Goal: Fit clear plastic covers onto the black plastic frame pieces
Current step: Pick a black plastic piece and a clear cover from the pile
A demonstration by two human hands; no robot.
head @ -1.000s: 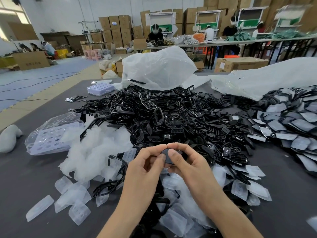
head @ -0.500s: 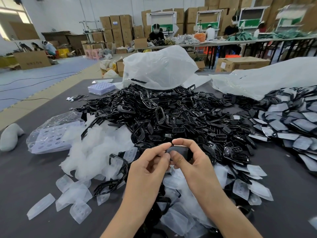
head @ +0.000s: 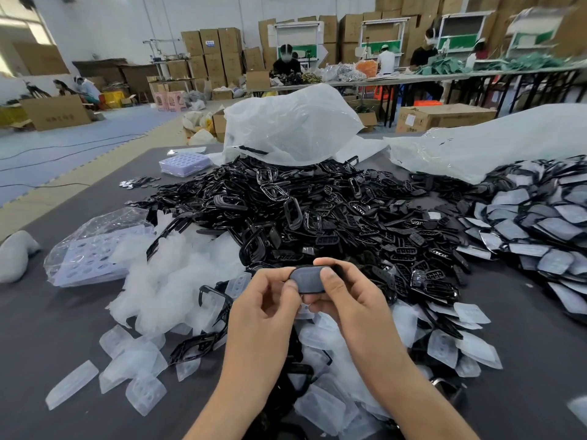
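Observation:
Both my hands hold one black frame piece (head: 307, 278) with a clear cover over it, just above the table's near middle. My left hand (head: 265, 308) pinches its left end with thumb and fingertips. My right hand (head: 347, 300) grips its right end, thumb on top. Behind it lies a large heap of bare black frames (head: 317, 214). Loose clear covers (head: 178, 281) are piled at the left and under my wrists. Covered frames (head: 540, 230) lie stacked at the right.
A bagged stack of white trays (head: 92, 252) lies at the left, another tray stack (head: 185, 163) at the far left. Big clear plastic bags (head: 292, 125) rise behind the heaps. The dark grey table (head: 47, 328) shows bare cloth at the near left. People work at tables beyond.
The piece has tilted up between my fingers, so its covered face now shows towards me. My left thumb and fingers have shifted along its left end.

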